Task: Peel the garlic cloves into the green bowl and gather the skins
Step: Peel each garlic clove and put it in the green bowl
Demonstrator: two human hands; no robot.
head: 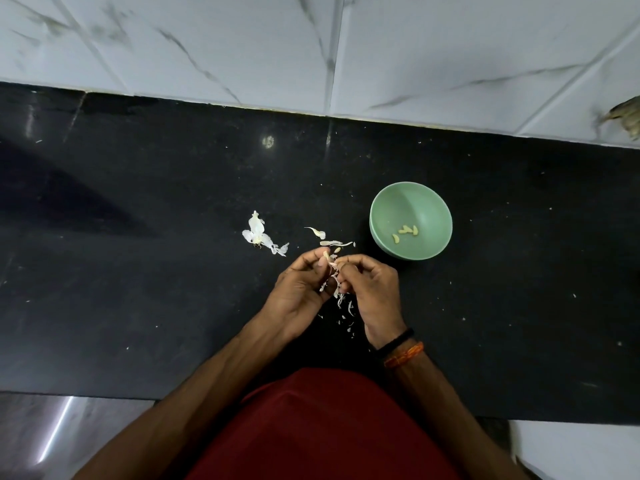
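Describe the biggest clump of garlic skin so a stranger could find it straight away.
On the black countertop, look left of the green bowl and beyond the left hand. The skin clump lies there alone, white and papery, far larger than the thin curled strips nearer the bowl.

Counter (138, 271) lies open; green bowl (411, 194) stands right.

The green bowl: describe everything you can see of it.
The green bowl is a small, round, pale green bowl with a smooth matte look, possibly plastic. It stands upright on the black countertop, beyond and to the right of both hands and touching neither. A few peeled, yellowish garlic cloves lie at its bottom. The loose skins lie outside it, on the counter to its left.
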